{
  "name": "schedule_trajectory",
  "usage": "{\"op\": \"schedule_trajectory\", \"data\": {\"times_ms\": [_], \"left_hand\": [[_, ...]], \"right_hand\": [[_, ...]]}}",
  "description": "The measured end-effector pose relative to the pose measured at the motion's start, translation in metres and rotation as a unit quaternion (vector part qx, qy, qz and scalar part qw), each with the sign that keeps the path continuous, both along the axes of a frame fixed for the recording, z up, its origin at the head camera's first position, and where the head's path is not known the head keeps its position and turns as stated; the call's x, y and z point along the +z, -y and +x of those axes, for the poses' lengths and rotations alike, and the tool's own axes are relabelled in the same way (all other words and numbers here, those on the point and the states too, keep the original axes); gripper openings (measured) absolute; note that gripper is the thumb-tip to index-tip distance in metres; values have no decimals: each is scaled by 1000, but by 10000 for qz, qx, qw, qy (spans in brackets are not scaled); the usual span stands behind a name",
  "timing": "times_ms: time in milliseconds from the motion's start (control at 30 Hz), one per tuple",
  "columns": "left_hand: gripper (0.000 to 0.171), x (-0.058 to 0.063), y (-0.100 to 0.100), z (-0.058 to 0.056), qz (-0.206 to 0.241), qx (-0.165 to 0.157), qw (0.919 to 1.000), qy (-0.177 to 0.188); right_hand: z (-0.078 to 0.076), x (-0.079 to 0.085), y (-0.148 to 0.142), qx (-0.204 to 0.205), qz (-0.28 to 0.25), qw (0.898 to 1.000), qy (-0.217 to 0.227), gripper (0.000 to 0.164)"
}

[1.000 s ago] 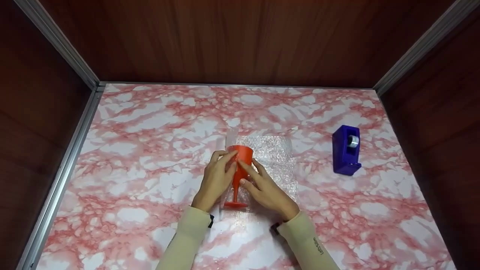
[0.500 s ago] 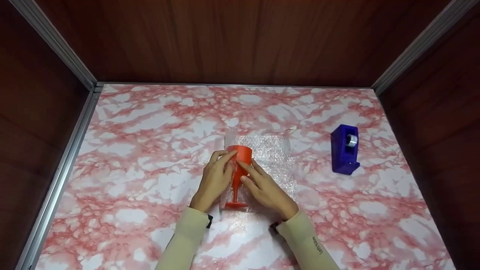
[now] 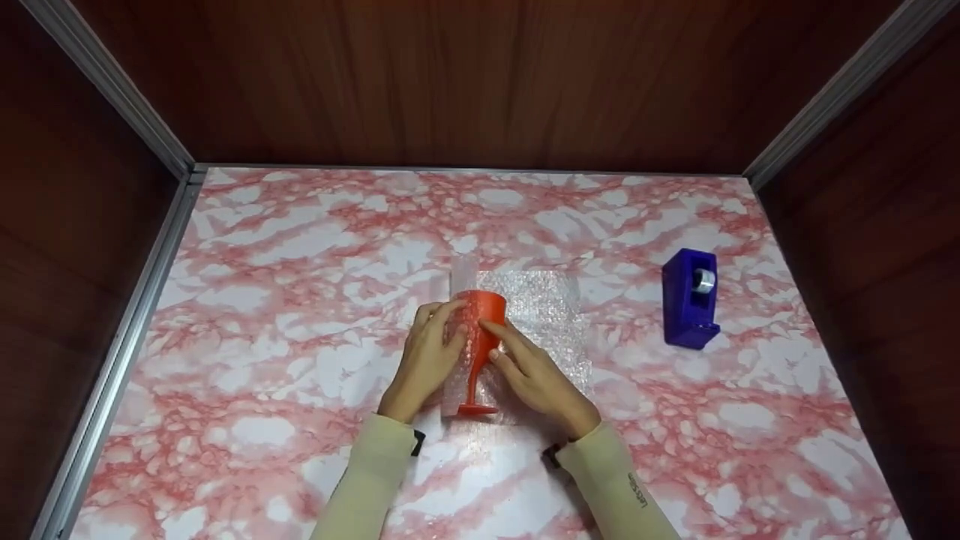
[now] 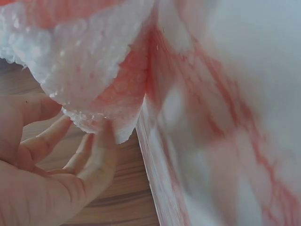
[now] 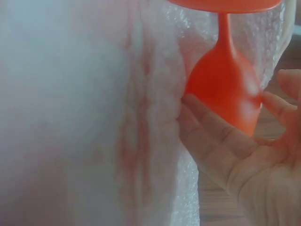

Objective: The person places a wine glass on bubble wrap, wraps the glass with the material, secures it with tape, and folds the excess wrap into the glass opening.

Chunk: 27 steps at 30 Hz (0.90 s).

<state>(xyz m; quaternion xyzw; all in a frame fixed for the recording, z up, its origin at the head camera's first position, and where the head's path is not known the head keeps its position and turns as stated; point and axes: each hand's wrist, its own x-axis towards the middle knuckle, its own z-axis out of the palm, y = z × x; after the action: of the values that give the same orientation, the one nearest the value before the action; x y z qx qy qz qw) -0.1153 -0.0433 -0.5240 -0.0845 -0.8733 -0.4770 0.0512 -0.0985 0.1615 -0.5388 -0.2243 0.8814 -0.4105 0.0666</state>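
Observation:
An orange plastic goblet (image 3: pixel 491 315) lies on a sheet of bubble wrap (image 3: pixel 551 300), its bowl away from me and its foot towards me. The wrap's left flap is folded up over the goblet's left side. My left hand (image 3: pixel 427 356) pinches this flap; the left wrist view shows thumb and fingers at the edge of the bubble wrap (image 4: pixel 80 66). From the right, my right hand (image 3: pixel 541 381) holds the goblet by its bowl. In the right wrist view, fingers and thumb straddle the bowl of the goblet (image 5: pixel 223 84). The wrap hides part of the bowl.
A purple tape dispenser (image 3: pixel 688 300) with a roll of clear tape stands to the right on the pink-and-white marbled table (image 3: pixel 315 247). Dark wood-look panels (image 3: pixel 480 82) enclose the table at the back and both sides.
The left flap of bubble wrap now covers more of the goblet's left side. The goblet's foot has shifted slightly right. My left fingers have moved from the bowl's front onto the flap.

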Motion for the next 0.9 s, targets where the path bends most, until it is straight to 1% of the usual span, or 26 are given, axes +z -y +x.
{"op": "schedule_trajectory", "data": {"times_ms": [133, 267, 367, 500, 733, 900], "left_hand": [[39, 0, 0, 0, 29, -176, 9997, 142], [39, -1, 1, -1, 139, -303, 9994, 117], [39, 0, 1, -1, 186, -299, 9994, 47], [39, 0, 2, -1, 180, -281, 9994, 104], [39, 3, 6, -2, 54, -239, 9996, 159], [40, 4, 7, -2, 65, -283, 9996, 63]], "right_hand": [[-1, -2, -2, -5, -96, 9999, 68, 48], [-2, -2, -2, -18, -147, 9997, 175, 48], [-2, -2, -1, -15, -232, 9995, 205, 48], [-1, -4, 0, 5, -344, 9991, 231, 48], [-1, -7, 4, 68, -263, 9995, 138, 50], [2, -6, 6, 12, -222, 9995, 209, 53]]}}
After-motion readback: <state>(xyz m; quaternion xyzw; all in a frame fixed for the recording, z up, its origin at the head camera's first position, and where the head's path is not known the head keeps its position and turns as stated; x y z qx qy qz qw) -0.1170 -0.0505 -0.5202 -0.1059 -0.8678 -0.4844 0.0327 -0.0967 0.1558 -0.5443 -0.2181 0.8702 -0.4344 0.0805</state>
